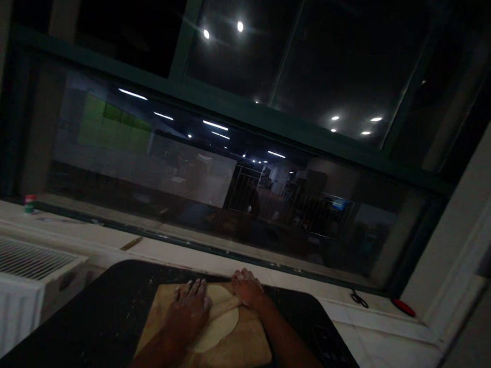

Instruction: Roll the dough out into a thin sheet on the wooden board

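Note:
A flattened round of pale dough [218,331] lies on a wooden board [253,347]. Across the dough runs a thin rolling pin [224,308], its middle showing between my hands. My left hand [190,306] rests over the pin's left end, fingers stretched forward and dusted with flour. At the other end, my right hand [247,287] is on the pin with its fingers bent over it. Both palms hide the pin's ends. The picture is dim and a little blurred.
The board sits on a dark table [113,312] against a window sill [183,249]. On the sill are scissors [359,299], a red object [403,307] and a small red-and-green container [30,204]. A white radiator [27,277] stands left. A dark phone-like object [329,345] lies right.

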Demonstrator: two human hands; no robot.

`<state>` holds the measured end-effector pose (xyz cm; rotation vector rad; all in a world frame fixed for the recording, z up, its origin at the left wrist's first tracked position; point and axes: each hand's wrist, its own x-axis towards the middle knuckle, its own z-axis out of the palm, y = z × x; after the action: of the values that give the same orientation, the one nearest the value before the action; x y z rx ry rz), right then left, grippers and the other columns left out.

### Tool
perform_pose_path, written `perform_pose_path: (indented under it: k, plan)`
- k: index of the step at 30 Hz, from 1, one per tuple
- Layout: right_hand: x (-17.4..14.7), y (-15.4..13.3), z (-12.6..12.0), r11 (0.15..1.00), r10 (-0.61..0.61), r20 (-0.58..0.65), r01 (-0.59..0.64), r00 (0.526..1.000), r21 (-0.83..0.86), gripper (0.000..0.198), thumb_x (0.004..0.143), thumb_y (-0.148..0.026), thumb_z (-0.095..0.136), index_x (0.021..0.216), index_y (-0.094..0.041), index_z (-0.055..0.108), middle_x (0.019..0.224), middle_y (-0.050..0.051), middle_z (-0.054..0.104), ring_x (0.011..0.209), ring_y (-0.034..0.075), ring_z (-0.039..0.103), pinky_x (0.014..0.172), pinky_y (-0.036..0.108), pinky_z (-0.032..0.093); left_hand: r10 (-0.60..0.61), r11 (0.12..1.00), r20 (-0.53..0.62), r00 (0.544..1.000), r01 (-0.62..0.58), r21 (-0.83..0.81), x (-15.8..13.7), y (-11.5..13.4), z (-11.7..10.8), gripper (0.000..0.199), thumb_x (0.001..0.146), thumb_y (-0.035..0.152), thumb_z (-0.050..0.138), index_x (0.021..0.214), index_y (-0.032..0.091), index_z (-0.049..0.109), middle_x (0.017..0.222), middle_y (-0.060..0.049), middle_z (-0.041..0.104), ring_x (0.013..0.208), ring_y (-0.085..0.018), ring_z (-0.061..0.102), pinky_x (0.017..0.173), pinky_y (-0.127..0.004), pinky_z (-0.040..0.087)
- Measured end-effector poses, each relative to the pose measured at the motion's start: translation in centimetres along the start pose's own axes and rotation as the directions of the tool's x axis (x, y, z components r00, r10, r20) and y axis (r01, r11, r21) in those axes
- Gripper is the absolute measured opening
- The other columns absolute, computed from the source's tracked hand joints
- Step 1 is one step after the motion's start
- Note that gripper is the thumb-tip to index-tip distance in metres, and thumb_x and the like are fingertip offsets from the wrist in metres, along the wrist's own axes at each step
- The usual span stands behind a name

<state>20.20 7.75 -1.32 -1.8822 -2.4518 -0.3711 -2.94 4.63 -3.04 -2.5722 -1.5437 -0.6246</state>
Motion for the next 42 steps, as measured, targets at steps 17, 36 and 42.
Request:
perform_pose_path:
  k: [17,36,42]
  plan:
    - [-16.9,-5.6,0.4,0.954,0.298,-0.111,-0.291,0.948,0.074,0.049,0.099,-0.023,0.031,0.141,-0.022,0.056,0.148,0.009,0.052,0.137,0.027,0.049,0.111,0.045,0.046,0.215,0.972,-0.153,0.965,-0.226,-0.059,-5.5,1.6,-2.7,0.049,0.100,0.027,0.039,0.144,0.013,0.052,0.149,-0.014,0.054,0.139,-0.033,0.047,0.111,-0.053,0.043]
    - [-6.6,-1.8,-7.5,0.953,-0.011,-0.010,0.014,1.000,0.303,0.040,0.096,-0.027,0.039,0.123,-0.028,0.068,0.121,-0.002,0.073,0.111,0.016,0.066,0.100,0.028,0.046,0.272,0.961,-0.121,0.955,-0.276,-0.015,-7.0,1.5,-3.1,0.040,0.102,0.020,0.037,0.134,0.021,0.062,0.146,-0.014,0.057,0.138,-0.035,0.049,0.111,-0.063,0.041]
    - [-3.0,-1.6,-4.2,0.937,-0.114,-0.040,0.121,0.993,0.328,0.042,0.100,-0.026,0.034,0.123,-0.026,0.070,0.122,0.005,0.071,0.117,0.018,0.062,0.105,0.034,0.043,0.158,0.987,-0.022,0.987,-0.158,0.007,-6.5,1.8,-0.9,0.047,0.103,0.030,0.033,0.142,0.017,0.056,0.150,-0.020,0.050,0.141,-0.042,0.042,0.109,-0.074,0.035]
